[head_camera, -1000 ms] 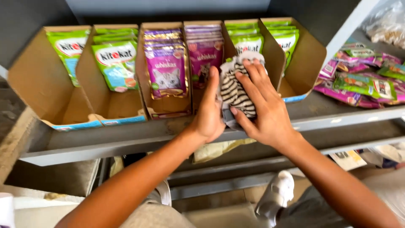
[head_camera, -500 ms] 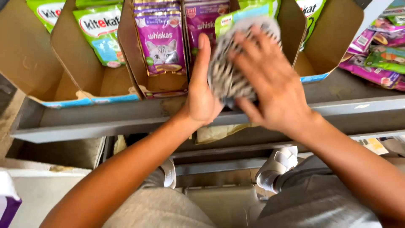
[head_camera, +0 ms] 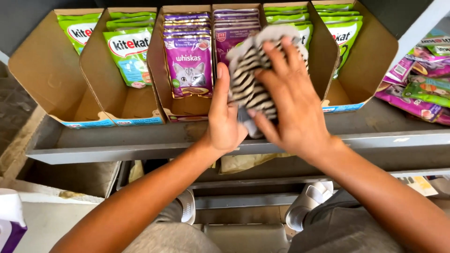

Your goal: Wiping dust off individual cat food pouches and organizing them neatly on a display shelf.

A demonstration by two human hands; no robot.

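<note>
Shelf (head_camera: 140, 140) of grey metal spans the scene, bearing open cardboard display trays (head_camera: 51, 79) of green pouches (head_camera: 131, 51) and purple pouches (head_camera: 190, 61). At centre we clasp a striped black-and-white cloth (head_camera: 248, 79) between our left hand (head_camera: 225, 117) and our right hand (head_camera: 290, 107), over the purple trays.

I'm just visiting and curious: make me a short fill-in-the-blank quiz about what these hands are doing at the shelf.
1. Both hands, the left hand and the right hand, hold a black-and-white ____ cloth.
2. The pouches sit in open trays made of ____.
3. Just left of the cloth stands a pouch whose colour is ____.
4. The trays rest on a grey metal ____.

Missing words: striped; cardboard; purple; shelf
</note>
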